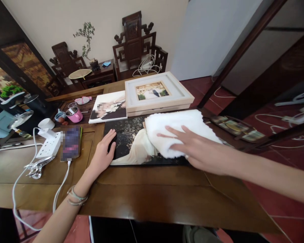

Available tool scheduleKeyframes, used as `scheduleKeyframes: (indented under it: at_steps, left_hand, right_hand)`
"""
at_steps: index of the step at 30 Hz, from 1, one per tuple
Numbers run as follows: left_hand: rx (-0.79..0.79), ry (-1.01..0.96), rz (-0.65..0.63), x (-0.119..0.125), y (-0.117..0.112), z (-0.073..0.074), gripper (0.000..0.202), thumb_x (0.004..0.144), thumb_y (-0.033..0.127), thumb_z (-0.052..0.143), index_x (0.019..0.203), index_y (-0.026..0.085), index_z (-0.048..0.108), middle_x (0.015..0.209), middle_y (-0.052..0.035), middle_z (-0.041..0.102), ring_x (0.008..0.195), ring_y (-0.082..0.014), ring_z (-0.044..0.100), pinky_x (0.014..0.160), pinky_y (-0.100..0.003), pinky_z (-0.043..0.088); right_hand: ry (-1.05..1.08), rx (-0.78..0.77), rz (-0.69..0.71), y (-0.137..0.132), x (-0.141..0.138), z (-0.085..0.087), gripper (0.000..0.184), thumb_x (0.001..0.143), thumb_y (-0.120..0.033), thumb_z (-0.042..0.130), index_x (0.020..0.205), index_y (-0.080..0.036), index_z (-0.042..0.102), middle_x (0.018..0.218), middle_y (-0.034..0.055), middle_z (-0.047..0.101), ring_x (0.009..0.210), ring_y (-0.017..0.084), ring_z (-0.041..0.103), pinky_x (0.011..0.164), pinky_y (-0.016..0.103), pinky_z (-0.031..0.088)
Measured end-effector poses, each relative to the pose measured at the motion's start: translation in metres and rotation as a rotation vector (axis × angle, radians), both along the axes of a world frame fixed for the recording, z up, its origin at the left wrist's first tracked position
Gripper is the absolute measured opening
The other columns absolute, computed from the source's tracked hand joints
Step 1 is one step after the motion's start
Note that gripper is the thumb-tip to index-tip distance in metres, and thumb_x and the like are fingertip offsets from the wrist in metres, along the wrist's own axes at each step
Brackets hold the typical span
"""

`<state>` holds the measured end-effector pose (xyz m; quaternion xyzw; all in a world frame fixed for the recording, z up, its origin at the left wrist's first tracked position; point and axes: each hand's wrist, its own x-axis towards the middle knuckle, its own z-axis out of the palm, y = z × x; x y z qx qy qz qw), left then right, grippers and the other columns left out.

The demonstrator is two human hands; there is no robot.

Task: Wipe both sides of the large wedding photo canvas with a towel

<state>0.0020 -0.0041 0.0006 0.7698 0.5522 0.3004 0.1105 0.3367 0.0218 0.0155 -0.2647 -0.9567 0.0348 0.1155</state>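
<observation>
Left hand lies open on the central photo panel; right hand spreads over white cloth; sideways shoving could skid the panel.

Tabletop before the dark picture is passable; white frame obstructs beyond.

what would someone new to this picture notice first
Probably the fluffy white cloth under the right hand, bright against the dark picture it partly covers. The left hand rests at that picture's left edge. Just behind, a pale-framed photo stands out toward the far edge of the table.
</observation>
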Motion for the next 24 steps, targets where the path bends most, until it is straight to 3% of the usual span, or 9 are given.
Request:
scheduleKeyframes:
  at_steps: [4, 7, 13, 17, 21, 24]
  left_hand:
    - [0.004, 0.018, 0.007, 0.001, 0.000, 0.002, 0.042, 0.096, 0.025, 0.041, 0.132, 0.009, 0.054, 0.142, -0.0178, 0.050, 0.137, -0.0235, 0.042, 0.115, -0.047, 0.033]
    - [0.004, 0.032, 0.013, 0.001, 0.000, 0.003, 0.043, 0.096, 0.026, 0.042, 0.133, 0.008, 0.053, 0.142, -0.0182, 0.050, 0.136, -0.0233, 0.044, 0.115, -0.046, 0.033]
    - [-0.005, 0.045, -0.008, 0.000, 0.000, 0.004, 0.042, 0.096, 0.027, 0.043, 0.133, 0.013, 0.053, 0.144, -0.0165, 0.050, 0.137, -0.0238, 0.042, 0.116, -0.048, 0.032]
    - [-0.012, 0.045, -0.011, 0.001, 0.000, 0.005, 0.041, 0.096, 0.028, 0.043, 0.133, 0.014, 0.053, 0.144, -0.0159, 0.049, 0.138, -0.0238, 0.041, 0.116, -0.049, 0.031]
    - [-0.020, 0.042, -0.007, 0.001, 0.001, 0.005, 0.042, 0.096, 0.029, 0.042, 0.133, 0.013, 0.053, 0.144, -0.0166, 0.049, 0.138, -0.0245, 0.041, 0.116, -0.049, 0.030]
    - [-0.024, 0.041, -0.002, 0.000, 0.001, 0.004, 0.043, 0.096, 0.029, 0.042, 0.135, 0.014, 0.052, 0.145, -0.0163, 0.047, 0.139, -0.0251, 0.040, 0.116, -0.049, 0.030]
  right_hand:
    - [0.044, 0.002, 0.082, -0.049, -0.001, -0.007, 0.050, 0.057, 0.004, 0.039, 0.089, -0.019, 0.069, 0.154, 0.0064, 0.035, 0.145, 0.033, 0.012, 0.110, 0.068, 0.024]
    - [0.046, -0.037, 0.113, -0.059, -0.001, -0.003, 0.049, 0.056, 0.004, 0.040, 0.087, -0.020, 0.069, 0.153, 0.0037, 0.035, 0.145, 0.031, 0.014, 0.112, 0.066, 0.021]
    - [-0.031, -0.058, 0.085, 0.002, 0.005, 0.003, 0.053, 0.061, 0.001, 0.042, 0.101, -0.022, 0.068, 0.152, 0.0046, 0.039, 0.145, 0.029, 0.015, 0.112, 0.064, 0.023]
    - [-0.048, -0.086, 0.046, 0.043, 0.000, 0.003, 0.048, 0.068, -0.003, 0.044, 0.109, -0.019, 0.066, 0.156, 0.0097, 0.029, 0.145, 0.032, 0.011, 0.110, 0.069, 0.021]
    - [-0.076, -0.040, 0.026, 0.061, -0.008, 0.006, 0.036, 0.080, -0.010, 0.045, 0.108, -0.018, 0.065, 0.155, 0.0126, 0.031, 0.145, 0.036, 0.013, 0.103, 0.076, 0.024]
    - [-0.064, -0.023, 0.036, 0.055, -0.008, 0.005, 0.039, 0.079, -0.007, 0.043, 0.109, -0.018, 0.065, 0.153, 0.0109, 0.036, 0.145, 0.035, 0.014, 0.104, 0.075, 0.024]
